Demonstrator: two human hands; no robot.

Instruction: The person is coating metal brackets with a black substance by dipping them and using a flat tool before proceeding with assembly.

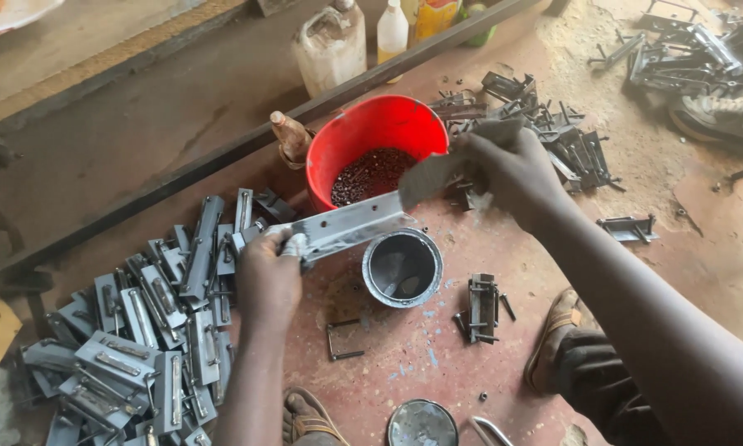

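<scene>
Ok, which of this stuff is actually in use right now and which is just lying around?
In use:
left hand
right hand
metal plate
grey rag
small paint can

Lying about:
red bucket
pile of grey plates
plastic jug
unpainted brackets

One view only, from the head, tipped steeply down and forward over the red floor (503, 272). It sits close in: both forearms run up from the bottom edge, the left hand (268, 277) and right hand (507, 169) meeting near the middle. A red bucket (377, 132) sits just past them, and a sandalled foot (309, 417) pokes in at the bottom edge.
</scene>
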